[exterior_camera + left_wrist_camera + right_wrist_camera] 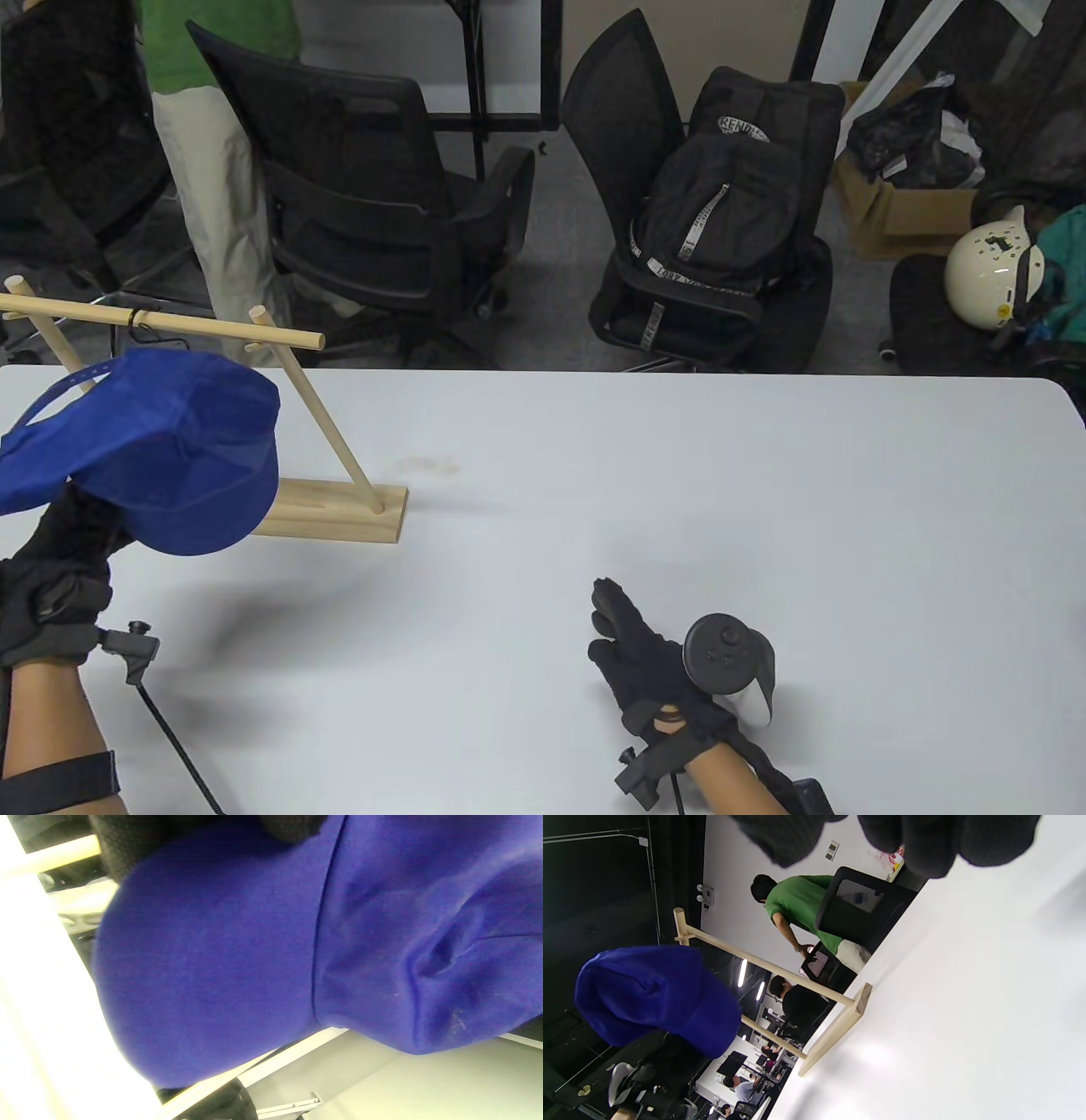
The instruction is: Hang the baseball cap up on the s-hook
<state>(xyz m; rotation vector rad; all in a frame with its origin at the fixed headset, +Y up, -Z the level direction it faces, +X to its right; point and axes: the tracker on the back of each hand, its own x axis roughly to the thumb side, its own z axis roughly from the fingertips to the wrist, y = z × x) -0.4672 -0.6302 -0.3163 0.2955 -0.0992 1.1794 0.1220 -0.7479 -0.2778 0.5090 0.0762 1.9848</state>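
A blue baseball cap point(170, 450) is held up over the table's left side, in front of a wooden rack point(339, 509). My left hand point(81, 514) grips the cap from below, near its brim. The cap's strap end points up toward the rack's top bar point(195, 325), where a thin black s-hook point(138, 319) hangs. The cap fills the left wrist view point(254, 963), with my gloved fingers point(127, 844) at the top. It also shows in the right wrist view point(653, 997). My right hand point(607, 603) rests empty on the table, fingers loosely extended.
The white table point(679, 475) stretches to the right of the rack. Behind its far edge stand office chairs point(356, 212), one carrying a black backpack point(721, 221), and a white helmet point(988, 267). A person in green point(212, 42) stands at the back left.
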